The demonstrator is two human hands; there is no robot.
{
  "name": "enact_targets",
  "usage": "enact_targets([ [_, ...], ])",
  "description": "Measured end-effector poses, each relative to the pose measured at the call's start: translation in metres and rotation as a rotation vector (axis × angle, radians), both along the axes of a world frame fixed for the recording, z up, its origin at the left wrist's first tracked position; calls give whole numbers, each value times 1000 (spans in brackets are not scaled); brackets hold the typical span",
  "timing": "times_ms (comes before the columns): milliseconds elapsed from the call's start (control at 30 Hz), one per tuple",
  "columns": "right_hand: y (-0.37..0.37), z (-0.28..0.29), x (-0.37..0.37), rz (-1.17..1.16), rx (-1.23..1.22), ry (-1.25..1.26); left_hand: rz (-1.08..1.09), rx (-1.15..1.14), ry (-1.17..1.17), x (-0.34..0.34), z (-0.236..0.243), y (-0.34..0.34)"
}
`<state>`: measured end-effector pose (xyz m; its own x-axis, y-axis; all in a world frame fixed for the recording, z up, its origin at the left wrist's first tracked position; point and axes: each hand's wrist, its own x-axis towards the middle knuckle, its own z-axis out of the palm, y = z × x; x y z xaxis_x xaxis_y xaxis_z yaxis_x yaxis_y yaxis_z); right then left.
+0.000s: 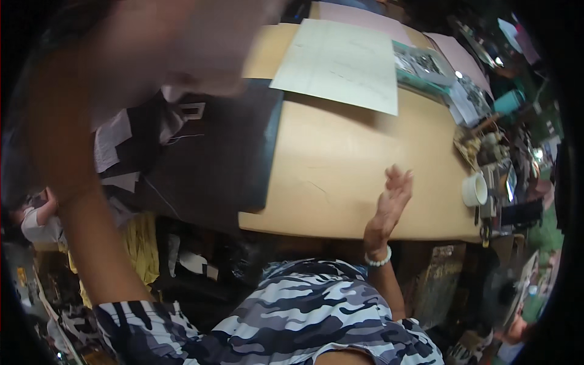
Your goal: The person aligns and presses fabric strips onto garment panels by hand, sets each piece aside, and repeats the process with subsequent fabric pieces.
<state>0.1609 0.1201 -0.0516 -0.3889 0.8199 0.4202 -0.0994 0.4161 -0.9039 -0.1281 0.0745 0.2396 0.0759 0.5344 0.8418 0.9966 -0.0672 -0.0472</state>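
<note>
My left arm (100, 237) reaches up the left side. At its far end, a large pinkish-grey shape (201, 45) is smeared by motion, and I cannot make out the left hand's fingers or what they hold. Over the near edge of the tan table (340, 158), my right hand (390, 204) is raised with its fingers stretched out and nothing in it. A pale greenish sheet (340, 67) lies beyond that hand, its near edge casting a shadow on the tabletop. Left of centre, dark material (213, 164) covers the table, with a small pale rectangular frame (193, 111) and loose threads on it.
A green tray (420, 76) of small metal pieces stands at the far right. Along the right edge are a white cup (474, 190), scissors (485, 234) and various tools. Pink sheets (365, 19) lie at the back. Yellow cloth (143, 249) hangs at the left.
</note>
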Motion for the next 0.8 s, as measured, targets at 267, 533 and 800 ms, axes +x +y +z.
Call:
enact_targets([
  [267,71,49,56,-376,259,299,-300,-427,-218,101,-154,159],
  [533,102,11,63,-288,106,-151,44,-459,-174,80,-189,36],
  [800,127,-2,11,77,156,-207,254,-613,-592,28,-284,-50],
])
